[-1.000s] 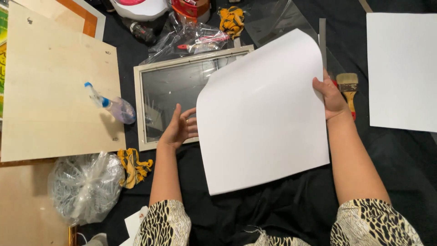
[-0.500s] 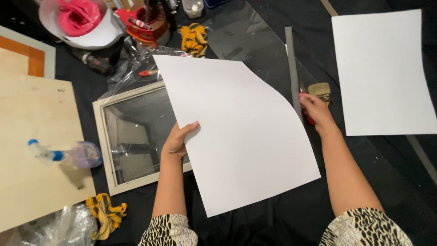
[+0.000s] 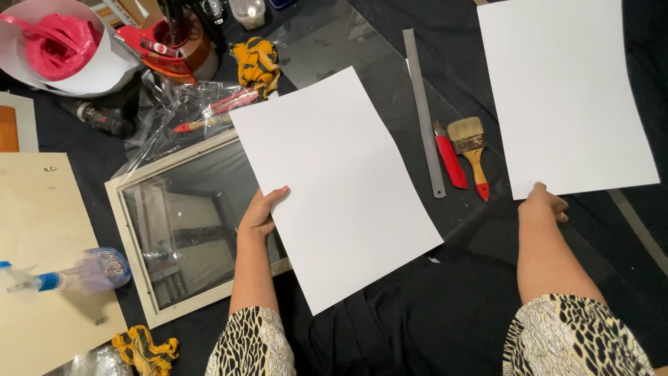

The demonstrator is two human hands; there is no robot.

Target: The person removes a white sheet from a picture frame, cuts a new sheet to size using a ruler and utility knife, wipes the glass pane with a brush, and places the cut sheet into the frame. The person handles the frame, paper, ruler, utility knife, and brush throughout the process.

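Note:
My left hand (image 3: 263, 212) grips the left edge of a large white sheet (image 3: 341, 188), which hangs tilted over the black cloth and covers the right part of a pale picture frame with glass (image 3: 181, 230). My right hand (image 3: 544, 203) has let go of that sheet. It is closed on the lower left edge of a second white sheet (image 3: 563, 90) that lies flat at the right. Both forearms come out of black-and-cream patterned sleeves at the bottom.
A metal ruler (image 3: 423, 111), a red-handled knife (image 3: 451, 159) and a paintbrush (image 3: 472, 150) lie between the sheets. At the left, a spray bottle (image 3: 76, 273) rests on a wooden board (image 3: 42, 230). A white bowl with pink plastic (image 3: 62, 49), a yellow-black cloth (image 3: 256, 64) and clear film are at the back.
My right hand left the first sheet's right edge and moved right to the second sheet. My left hand now holds the first sheet alone. The view shifted right.

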